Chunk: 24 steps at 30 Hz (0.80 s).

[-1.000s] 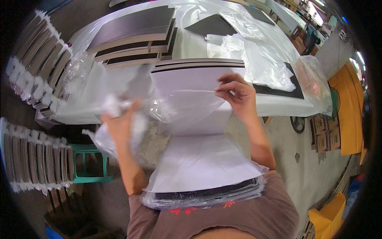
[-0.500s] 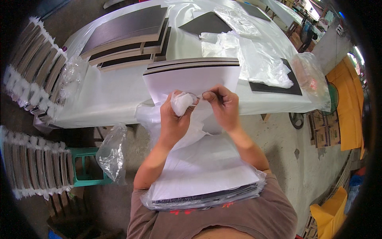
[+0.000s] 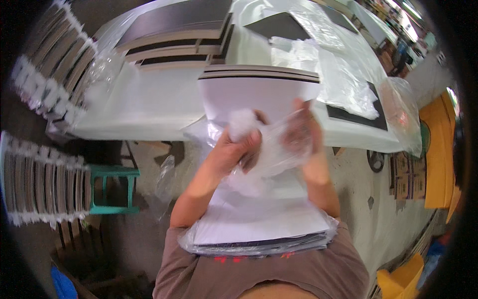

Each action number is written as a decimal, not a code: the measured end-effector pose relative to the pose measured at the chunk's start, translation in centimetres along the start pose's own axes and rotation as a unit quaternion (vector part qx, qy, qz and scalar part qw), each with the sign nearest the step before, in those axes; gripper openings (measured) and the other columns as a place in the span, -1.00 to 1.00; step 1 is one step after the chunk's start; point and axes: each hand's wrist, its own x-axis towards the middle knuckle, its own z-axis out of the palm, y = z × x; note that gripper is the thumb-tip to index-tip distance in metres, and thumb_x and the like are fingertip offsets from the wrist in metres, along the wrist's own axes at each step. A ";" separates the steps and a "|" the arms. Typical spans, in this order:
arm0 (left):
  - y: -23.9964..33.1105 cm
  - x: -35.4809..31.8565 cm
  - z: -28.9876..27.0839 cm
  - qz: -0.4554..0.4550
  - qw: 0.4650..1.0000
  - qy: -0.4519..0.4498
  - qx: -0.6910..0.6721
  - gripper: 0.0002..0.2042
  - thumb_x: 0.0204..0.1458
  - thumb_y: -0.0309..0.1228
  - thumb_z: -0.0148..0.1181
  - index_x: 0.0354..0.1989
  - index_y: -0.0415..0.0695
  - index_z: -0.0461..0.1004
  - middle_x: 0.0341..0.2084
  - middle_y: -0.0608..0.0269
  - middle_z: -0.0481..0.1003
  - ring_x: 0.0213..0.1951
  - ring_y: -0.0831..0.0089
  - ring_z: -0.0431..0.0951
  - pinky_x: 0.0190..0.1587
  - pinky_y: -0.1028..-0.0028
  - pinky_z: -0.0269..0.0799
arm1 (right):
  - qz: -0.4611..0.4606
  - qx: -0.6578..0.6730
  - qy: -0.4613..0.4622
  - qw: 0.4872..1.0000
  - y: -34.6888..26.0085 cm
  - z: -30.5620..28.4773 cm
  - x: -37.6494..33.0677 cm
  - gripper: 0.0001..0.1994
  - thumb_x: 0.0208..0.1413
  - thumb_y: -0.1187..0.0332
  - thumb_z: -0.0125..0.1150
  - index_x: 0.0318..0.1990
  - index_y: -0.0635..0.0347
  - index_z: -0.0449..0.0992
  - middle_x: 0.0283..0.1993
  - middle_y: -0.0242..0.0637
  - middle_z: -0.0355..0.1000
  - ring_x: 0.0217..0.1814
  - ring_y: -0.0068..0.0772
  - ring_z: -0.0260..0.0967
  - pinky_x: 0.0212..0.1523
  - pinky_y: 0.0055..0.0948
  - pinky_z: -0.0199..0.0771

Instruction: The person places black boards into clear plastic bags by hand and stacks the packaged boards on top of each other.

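We look down on a person's two bare hands working a thin clear plastic bag (image 3: 271, 149) over a stack of flat white-faced, dark-edged boards (image 3: 259, 219). The stack leans from the person's midriff up to the near edge of the white tabletop (image 3: 144, 107), so both hands stay free for the film.

Left hand (image 3: 238, 147): its grip is closed on a bunched white wad of the bag, gathered tight, we judge, to keep loose film from sliding.

Right hand (image 3: 298, 132): seen through the film, fingers curled inside or behind the bag; the grip looks closed on the plastic, spreading it against the left hand's pull.

On the tabletop beyond: more flat dark boards in low piles (image 3: 174, 35) and loose clear plastic sheeting (image 3: 343, 74). At left, bundles of wrapped boards stand on edge (image 3: 42, 179) beside a small green stool (image 3: 112, 189), near to hand
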 end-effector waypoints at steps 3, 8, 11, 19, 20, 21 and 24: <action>-0.4 -0.8 -1.0 -0.122 0.966 -0.135 0.184 -0.41 -0.31 -0.41 0.30 -0.02 -0.15 0.19 -0.71 0.39 0.33 -0.71 0.67 0.29 -0.71 0.67 0.17 | -0.141 -0.144 0.234 0.951 -4.2 -0.3 -0.8 -0.65 0.02 0.02 -0.06 -0.19 0.07 0.36 -0.46 -0.51 0.26 -0.50 -0.71 0.20 -0.50 -0.73 0.18; -0.5 -3.2 -6.3 -0.026 0.945 -0.303 0.119 -0.33 -0.43 -0.41 0.38 -0.03 -0.20 0.20 -0.51 0.31 0.36 -0.52 0.58 0.35 -0.51 0.60 0.24 | -0.170 -0.097 0.331 0.923 -7.1 -5.0 1.2 -0.47 -0.04 -0.06 -0.02 -0.04 0.16 0.31 -0.08 -0.32 0.19 -0.12 -0.47 0.22 -0.24 -0.45 0.27; -0.9 -3.2 -9.0 0.108 0.971 -0.187 -0.098 -0.32 -0.44 -0.42 0.38 -0.03 -0.21 0.21 -0.44 0.26 0.36 -0.46 0.52 0.36 -0.44 0.54 0.25 | 0.038 -0.020 0.084 0.995 -4.3 -6.3 -0.5 -0.49 -0.10 0.03 0.12 -0.05 0.17 0.31 0.02 -0.24 0.15 -0.07 -0.36 0.22 -0.22 -0.35 0.28; -3.2 -0.4 -5.5 0.051 0.984 -0.138 -0.095 -0.30 -0.48 -0.43 0.40 -0.04 -0.24 0.21 -0.26 0.15 0.36 -0.29 0.36 0.39 -0.26 0.39 0.29 | 0.130 -0.416 -0.416 0.798 1.5 -5.7 -3.5 -0.51 -0.20 0.09 0.20 -0.12 0.20 0.34 -0.04 -0.25 0.20 -0.10 -0.37 0.24 -0.22 -0.37 0.29; -3.5 -0.9 -5.0 0.028 0.989 -0.133 -0.057 -0.29 -0.48 -0.43 0.40 -0.04 -0.25 0.21 -0.23 0.13 0.36 -0.27 0.34 0.39 -0.24 0.38 0.29 | 0.135 -0.419 -0.437 0.784 1.7 -5.6 -3.6 -0.51 -0.21 0.10 0.21 -0.13 0.20 0.34 -0.05 -0.25 0.21 -0.10 -0.37 0.24 -0.22 -0.37 0.29; -3.7 -1.6 -4.9 0.028 0.994 -0.104 -0.034 -0.29 -0.49 -0.43 0.41 -0.04 -0.25 0.21 -0.21 0.12 0.36 -0.25 0.32 0.40 -0.21 0.36 0.30 | 0.139 -0.420 -0.453 0.774 1.8 -5.6 -3.7 -0.51 -0.23 0.11 0.22 -0.14 0.21 0.34 -0.06 -0.25 0.22 -0.11 -0.38 0.24 -0.22 -0.38 0.29; -3.6 -2.7 -7.7 0.097 0.994 0.003 -0.057 -0.31 -0.49 -0.43 0.41 -0.07 -0.26 0.23 -0.17 0.08 0.36 -0.22 0.30 0.41 -0.18 0.33 0.31 | 0.151 -0.392 -0.488 0.765 2.6 -6.5 -2.4 -0.51 -0.26 0.14 0.25 -0.16 0.22 0.36 -0.08 -0.25 0.24 -0.12 -0.38 0.25 -0.23 -0.38 0.29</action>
